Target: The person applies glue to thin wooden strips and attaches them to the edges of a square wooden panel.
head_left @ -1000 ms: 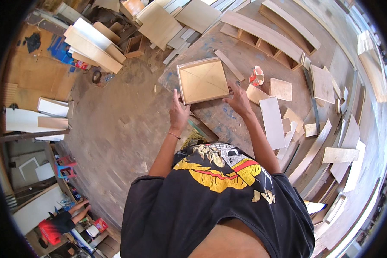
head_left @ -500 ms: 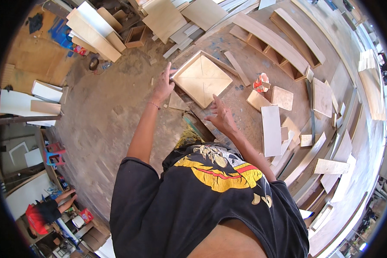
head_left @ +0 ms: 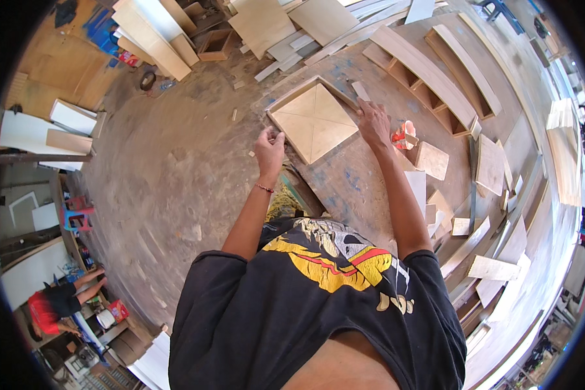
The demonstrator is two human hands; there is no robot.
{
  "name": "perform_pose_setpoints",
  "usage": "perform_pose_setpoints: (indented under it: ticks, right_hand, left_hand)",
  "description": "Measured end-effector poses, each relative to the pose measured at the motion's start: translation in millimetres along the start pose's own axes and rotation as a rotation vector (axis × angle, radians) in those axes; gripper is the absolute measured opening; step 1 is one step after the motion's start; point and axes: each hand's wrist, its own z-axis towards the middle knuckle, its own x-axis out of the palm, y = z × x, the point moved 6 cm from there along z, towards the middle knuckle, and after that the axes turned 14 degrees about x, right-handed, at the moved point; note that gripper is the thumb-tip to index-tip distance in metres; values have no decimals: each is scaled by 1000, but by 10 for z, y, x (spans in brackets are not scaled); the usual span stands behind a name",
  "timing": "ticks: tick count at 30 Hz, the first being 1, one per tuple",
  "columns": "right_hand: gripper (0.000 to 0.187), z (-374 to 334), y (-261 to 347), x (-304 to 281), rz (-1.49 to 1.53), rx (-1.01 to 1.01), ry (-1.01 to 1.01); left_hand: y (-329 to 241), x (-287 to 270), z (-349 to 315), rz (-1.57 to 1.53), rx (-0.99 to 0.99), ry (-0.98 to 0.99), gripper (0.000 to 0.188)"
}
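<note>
A shallow square wooden tray [head_left: 313, 123] lies on the workbench in front of me, with raised thin sides and two pencil-like diagonal lines crossing on its bottom. Just off its near left side is my left hand [head_left: 269, 153], fingers curled in with the thumb against them; whatever they may hold is too small to make out. Right of the tray, my right hand [head_left: 374, 125] has its fingers closed over a narrow wooden strip [head_left: 359, 91]. The strip's far end sticks out beyond the fingers, and the hand hides the rest.
A red and white cup [head_left: 404, 135] stands right of my right hand, beside a wood block [head_left: 431, 160]. Long compartmented wooden frames [head_left: 422, 81] lie at the far right. Boards and offcuts cover the right side. Panels [head_left: 260, 29] are stacked beyond; another person [head_left: 62, 302] is at lower left.
My right hand has moved away to the right and closed on the wooden strip. My left hand has come nearer from the tray's left corner, its fingers now curled.
</note>
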Motion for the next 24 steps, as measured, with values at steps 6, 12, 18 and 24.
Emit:
perform_pose_setpoints:
  ticks: [6, 12, 18, 24]
  right_hand:
    - [21, 98, 47, 238, 51, 39, 205]
    - [12, -10, 102, 282, 131, 10, 130]
    - [15, -225, 154, 198, 58, 105, 202]
    - [15, -297, 156, 161, 104, 116, 145]
  left_hand:
    - [-31, 41, 102, 84, 119, 35, 26]
    - [-16, 36, 256, 122, 172, 57, 30]
    - [-50, 63, 515, 92, 170, 195, 31]
    - [-15, 97, 681, 152, 193, 338, 33]
